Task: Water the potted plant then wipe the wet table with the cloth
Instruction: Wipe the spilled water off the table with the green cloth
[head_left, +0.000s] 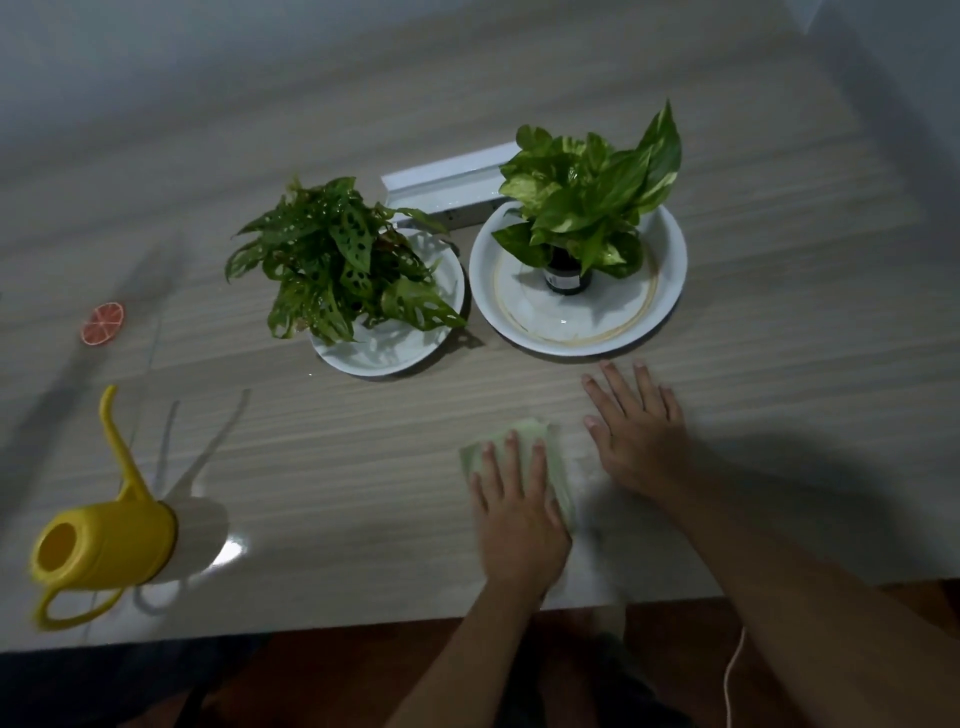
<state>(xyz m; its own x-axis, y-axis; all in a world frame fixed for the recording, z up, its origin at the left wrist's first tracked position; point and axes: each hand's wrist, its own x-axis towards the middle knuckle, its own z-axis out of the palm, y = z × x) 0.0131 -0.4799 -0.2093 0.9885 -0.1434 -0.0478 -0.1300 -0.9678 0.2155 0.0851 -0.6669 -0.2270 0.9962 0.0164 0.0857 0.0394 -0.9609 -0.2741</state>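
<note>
Left hand (519, 514) is spread flat, pressing the green cloth (558, 467) onto the tabletop (363, 467) to wipe in front of the plants. Right hand (636, 436) rests open beside it, probably bracing. Yellow watering can (104, 540) is parked far left, so the watering looks done

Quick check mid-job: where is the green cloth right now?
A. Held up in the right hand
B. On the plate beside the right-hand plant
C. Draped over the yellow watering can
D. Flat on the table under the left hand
D: the cloth lies flat on the table, pressed under the left hand; the right hand rests bare on the table beside it.
</note>
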